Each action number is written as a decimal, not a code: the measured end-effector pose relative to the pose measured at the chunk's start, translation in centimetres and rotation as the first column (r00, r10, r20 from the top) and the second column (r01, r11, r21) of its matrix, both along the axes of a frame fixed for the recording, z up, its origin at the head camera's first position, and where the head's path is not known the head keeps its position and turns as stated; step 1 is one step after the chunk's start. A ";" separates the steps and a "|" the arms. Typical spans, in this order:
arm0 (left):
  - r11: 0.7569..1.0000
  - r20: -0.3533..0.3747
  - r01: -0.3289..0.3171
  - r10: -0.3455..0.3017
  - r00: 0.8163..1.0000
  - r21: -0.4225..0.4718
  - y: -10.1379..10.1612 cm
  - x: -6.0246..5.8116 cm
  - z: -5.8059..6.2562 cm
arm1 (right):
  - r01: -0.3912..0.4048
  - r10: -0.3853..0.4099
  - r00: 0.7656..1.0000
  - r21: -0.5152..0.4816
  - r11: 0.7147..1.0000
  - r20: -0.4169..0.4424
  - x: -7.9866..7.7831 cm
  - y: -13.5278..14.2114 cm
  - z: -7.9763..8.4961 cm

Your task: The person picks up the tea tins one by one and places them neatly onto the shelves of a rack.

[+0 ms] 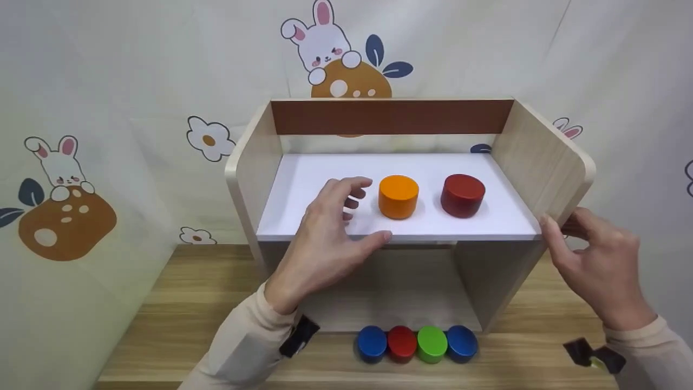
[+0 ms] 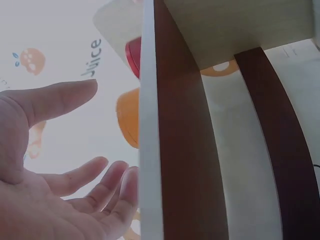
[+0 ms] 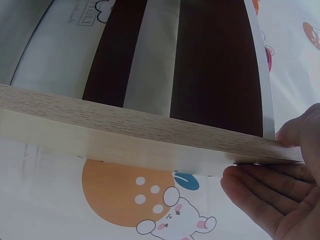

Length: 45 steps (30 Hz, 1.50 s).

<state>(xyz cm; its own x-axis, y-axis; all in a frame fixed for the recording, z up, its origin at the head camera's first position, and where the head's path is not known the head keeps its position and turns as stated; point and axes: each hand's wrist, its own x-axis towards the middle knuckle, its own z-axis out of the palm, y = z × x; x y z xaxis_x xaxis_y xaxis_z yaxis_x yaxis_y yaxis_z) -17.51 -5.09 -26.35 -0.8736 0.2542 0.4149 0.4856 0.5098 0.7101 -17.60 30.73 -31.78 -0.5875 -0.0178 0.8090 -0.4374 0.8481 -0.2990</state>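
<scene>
One orange cylinder (image 1: 398, 197) stands beside the spread, empty left hand (image 1: 327, 233); the right hand (image 1: 603, 265) grips the wooden side panel (image 1: 547, 160), probably to steady the shelf unit (image 1: 460, 237).

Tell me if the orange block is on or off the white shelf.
On: the orange block stands with its base on the white shelf, beside the dark red block.

The shelf (image 1: 330, 165) has pale wood-grain sides, a white upper board, a brown back strip and an open lower compartment; it stands upright on the worktop (image 1: 162, 325). The orange block (image 1: 398, 198), a short cylinder with a flat top, stands upright on the shelf's white board, about midway between the sides, nearer the front edge.
</scene>
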 end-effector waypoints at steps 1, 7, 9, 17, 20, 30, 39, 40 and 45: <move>1.000 -0.019 0.006 -0.006 1.000 -0.002 0.0 0.4 -0.2 | 0.001 -0.001 1.000 0.002 1.000 -0.002 0.0 0.0 0.0; 0.999 -0.092 0.040 -0.039 0.995 0.008 -0.2 2.3 -1.2 | 0.007 -0.007 1.000 0.008 1.000 0.002 0.1 0.0 0.0; 0.999 -0.095 0.044 -0.044 0.995 0.006 -0.2 2.8 -1.6 | 0.009 -0.009 1.000 0.007 1.000 0.010 0.1 -0.1 0.0; 0.997 -0.080 0.083 -0.083 0.993 -0.001 -0.4 3.7 -4.0 | 0.008 -0.008 1.000 -0.002 1.000 0.017 0.0 -0.1 0.0; 0.994 -0.064 0.108 -0.107 0.992 0.004 -0.6 3.7 -5.0 | 0.000 0.000 1.000 -0.005 1.000 0.015 0.0 -0.1 0.0; 0.993 0.060 0.113 -0.115 0.992 0.028 -0.9 3.6 -8.4 | 0.002 -0.002 1.000 -0.002 1.000 0.015 0.1 -0.1 0.0; 0.991 0.199 0.132 -0.134 0.971 0.019 -0.7 2.8 -12.2 | -0.003 0.003 1.000 -0.003 1.000 0.017 0.1 -0.1 0.0; 0.991 0.205 0.135 -0.136 0.969 0.017 -0.7 2.7 -12.7 | -0.004 0.004 1.000 -0.004 1.000 0.018 0.1 -0.1 0.0; 0.988 0.246 0.151 -0.149 0.958 0.011 -0.6 2.1 -15.3 | -0.002 0.002 1.000 -0.003 1.000 0.024 0.1 0.0 0.0</move>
